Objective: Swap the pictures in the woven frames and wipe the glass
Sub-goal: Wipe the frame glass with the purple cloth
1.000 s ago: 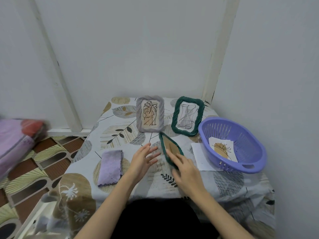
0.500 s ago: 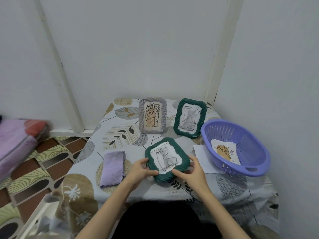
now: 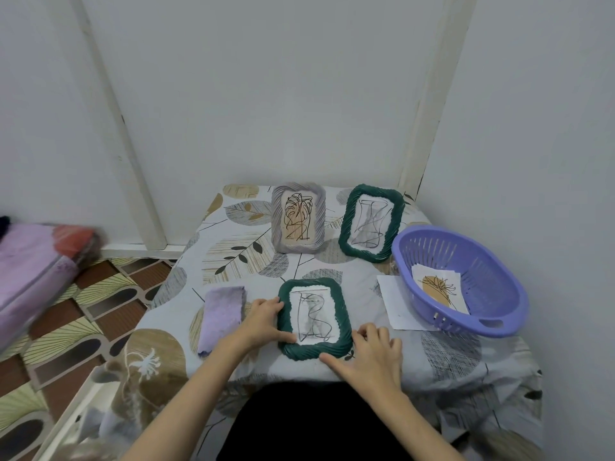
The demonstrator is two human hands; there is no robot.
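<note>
**Green frame flat between both hands, cloth off to the left**

Near green frame (image 3: 314, 319) lying face up on the worktop (image 3: 449, 354), long axis running away from the body, picture of a looping line drawing under the glass. Left hand (image 3: 263, 322) against the frame's left edge, fingers curled along the rim and thumb touching the lower left corner. Right hand (image 3: 369, 352) at the lower right corner, fingers bent against the rim, thumb stretched along the bottom edge. Both grips light, more steadying than lifting.

Purple cloth (image 3: 221, 316) folded on the worktop just left of the left hand, long axis roughly parallel to the frame's. Clearly the nearer hand for fetching it: left, with a short sideways reach. Right hand well placed to hold the frame still meanwhile.

Further back, grey frame (image 3: 298, 217) and a second green frame (image 3: 371, 222) propped upright, side by side, apart from each other. Purple basket (image 3: 489, 314) at the right with a loose picture (image 3: 436, 289) inside, resting partly on a white sheet (image 3: 396, 304).

Likely step in hand: settling the frame before wiping its glass. Risk: frame sliding on the patterned covering under a one-handed wipe.
</note>
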